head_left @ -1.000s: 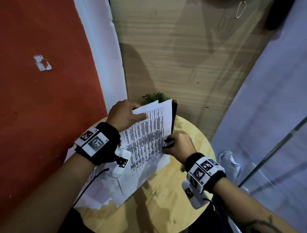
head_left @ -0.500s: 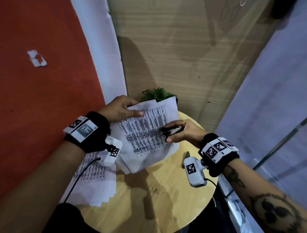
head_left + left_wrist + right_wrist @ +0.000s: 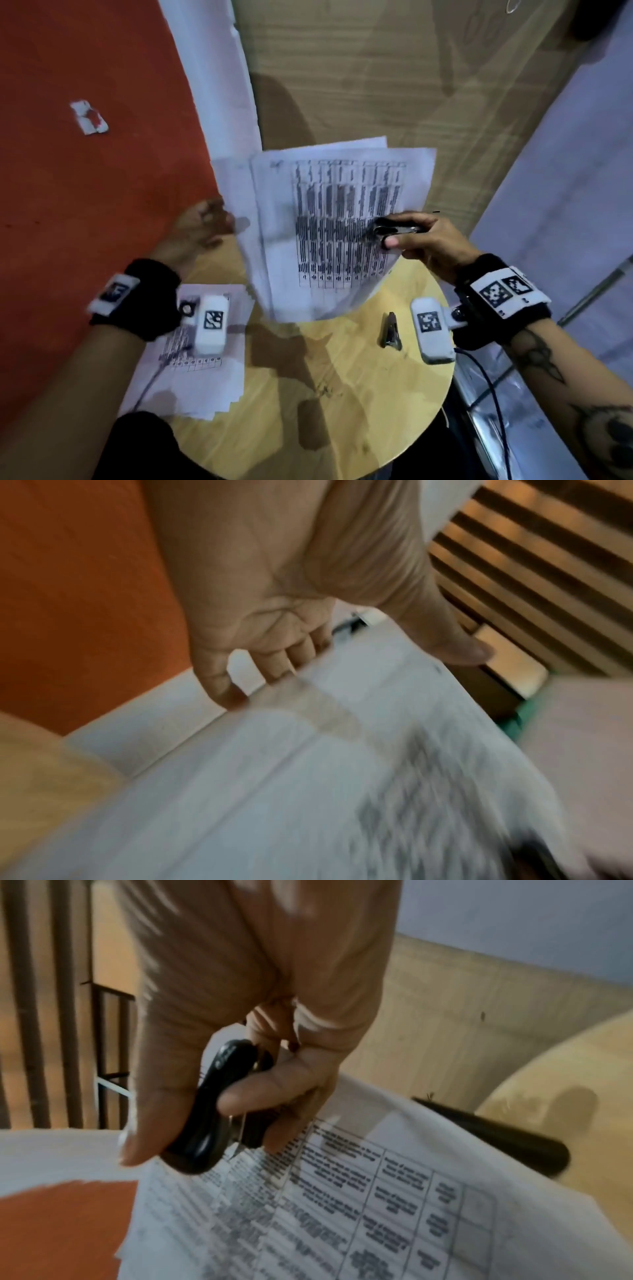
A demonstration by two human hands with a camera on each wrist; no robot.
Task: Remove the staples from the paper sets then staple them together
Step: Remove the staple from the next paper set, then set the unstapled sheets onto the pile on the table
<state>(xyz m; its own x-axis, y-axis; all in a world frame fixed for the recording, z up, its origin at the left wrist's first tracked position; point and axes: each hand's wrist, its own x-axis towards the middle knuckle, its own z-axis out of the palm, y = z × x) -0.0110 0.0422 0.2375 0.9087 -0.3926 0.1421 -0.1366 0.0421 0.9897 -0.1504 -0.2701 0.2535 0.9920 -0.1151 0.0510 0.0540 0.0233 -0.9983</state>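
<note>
My right hand [image 3: 411, 236] grips a black staple remover [image 3: 397, 230] and, with the same thumb and fingers, the right edge of a printed paper set [image 3: 335, 222]. The set stands upright above the round wooden table [image 3: 342, 394]. In the right wrist view the thumb and index finger wrap the staple remover [image 3: 219, 1104] over the paper set [image 3: 342, 1218]. My left hand [image 3: 212, 222] is at the set's left edge, blurred. Its fingers [image 3: 222, 685] reach behind the paper set [image 3: 308, 791] while the thumb [image 3: 462, 647] stands apart. A second paper set [image 3: 191, 370] lies on the table's left side.
A dark stapler [image 3: 390, 330] lies on the table under my right wrist. An orange wall [image 3: 85, 205] stands on the left and a wood panel [image 3: 394, 85] behind. A glass edge with a metal rail [image 3: 582, 301] runs along the right.
The paper set has swung upright and spread wider, carried by my right hand. My left hand has slid from its top corner down to its left edge. The stapler has come into view.
</note>
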